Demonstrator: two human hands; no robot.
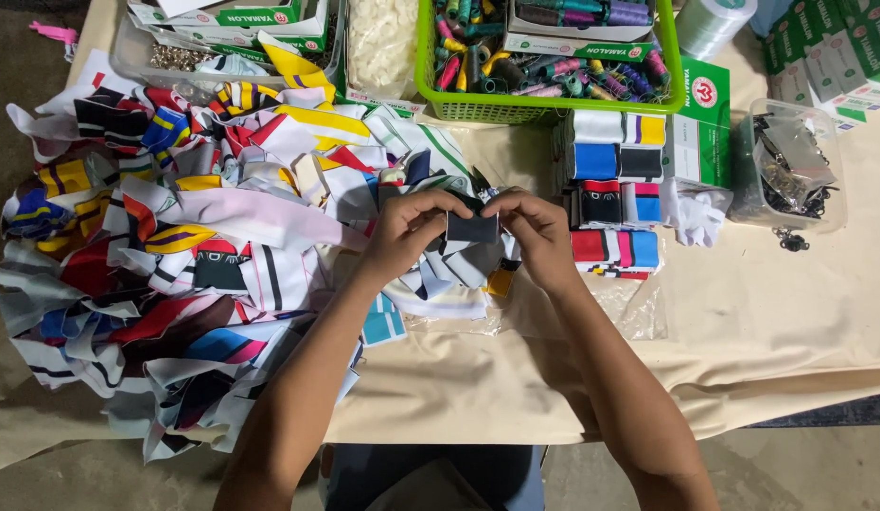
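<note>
My left hand (409, 230) and my right hand (533, 230) meet at the middle of the table and pinch a small dark folded fabric piece (471, 227) between their fingertips, one hand on each end. Under the hands lie loose white and dark fabric strips (449, 274) on a clear plastic sheet (639, 312). To the left spreads a big heap of many-coloured fabric pieces (175, 237). Just right of my right hand stand neat stacks of folded pieces (615, 203) in blue, black, red and white.
A green basket (544, 109) of thread spools stands at the back. Clear plastic tubs hold metal clips at the right (790, 170) and back left (175, 57). Green and white boxes (700, 123) and a white thread cone (710, 24) stand behind. A beige cloth (781, 312) covers the table.
</note>
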